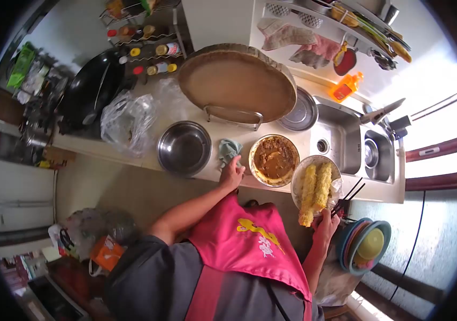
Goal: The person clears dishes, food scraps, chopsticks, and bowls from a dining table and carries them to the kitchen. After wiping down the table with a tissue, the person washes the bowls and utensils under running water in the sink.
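My left hand [232, 174] is at the counter's front edge, its fingers closed on the lower end of a crumpled grey-green cloth [230, 150]. To the left of the cloth stands a steel bowl [184, 148]. On its right is a bowl of brown sauce with pieces in it [275, 159]. My right hand [324, 226] grips the lower rim of a plate [297, 184] that holds long yellow corn cobs [322, 187]. Dark chopsticks [348, 197] stick out beside that hand, and a white crumpled piece [336, 187] lies by the corn.
A round wooden board [236, 83] stands in a rack behind the bowls. A double sink [340, 134] is at the right, with an orange bottle [346, 87] behind it. Plastic bags [129, 123] and a black wok [92, 88] are at the left. Stacked basins [370, 243] stand lower right.
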The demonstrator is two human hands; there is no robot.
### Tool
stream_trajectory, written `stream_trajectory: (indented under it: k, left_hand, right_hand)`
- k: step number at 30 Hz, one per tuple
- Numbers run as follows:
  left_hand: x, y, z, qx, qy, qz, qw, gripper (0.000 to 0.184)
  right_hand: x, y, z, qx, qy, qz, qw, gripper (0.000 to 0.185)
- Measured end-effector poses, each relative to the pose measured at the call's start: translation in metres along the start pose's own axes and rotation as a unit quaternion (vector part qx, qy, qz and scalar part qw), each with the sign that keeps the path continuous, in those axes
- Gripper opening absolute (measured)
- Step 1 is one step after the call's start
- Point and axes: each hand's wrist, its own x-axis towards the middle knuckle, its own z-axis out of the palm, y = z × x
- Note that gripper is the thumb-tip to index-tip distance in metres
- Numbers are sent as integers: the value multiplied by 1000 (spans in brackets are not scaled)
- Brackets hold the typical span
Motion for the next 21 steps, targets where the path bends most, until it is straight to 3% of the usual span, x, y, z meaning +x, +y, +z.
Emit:
stream_trajectory:
  k: [1, 3, 6, 9, 10, 13, 14, 17, 19, 21]
  left_hand:
    - [2, -8, -3, -9, 8, -42, 999, 64]
    - [6, -15, -2, 83, 62, -35, 994, 65]
    - [25, -13, -3, 60, 50, -109, 991, 63]
    - [60, -19, 15, 100, 195, -162, 962, 58]
    - [75, -28, 16, 93, 197, -177, 960, 62]
    - [101, -23, 23, 87, 300, -160, 936, 67]
    - [104, -20, 24, 69, 250, -203, 944, 71]
    - [60, 19, 5, 51, 126, -82, 987, 68]
    - [16, 32, -4, -123, 139, 21, 982, 59]
    - [-20, 53, -43, -49, 193, 119, 973, 47]
  right_hand:
    - [7, -2, 0, -7, -11, 0, 1000, 24]
    - [17, -2, -4, -20, -25, 7, 999, 25]
    - [29, -2, -10, -32, -38, 21, 999, 25]
    - [31, -1, -13, -36, -62, 23, 997, 25]
    - [31, -2, -14, -38, -66, 27, 997, 25]
    - [32, -1, -14, -49, -61, 19, 997, 26]
    - [32, -2, -15, -46, -62, 21, 997, 27]
    - [36, 0, -20, -42, -70, 27, 996, 26]
    - [35, -5, -17, -48, -72, 26, 996, 26]
    - [34, -10, -9, -47, -85, 16, 995, 24]
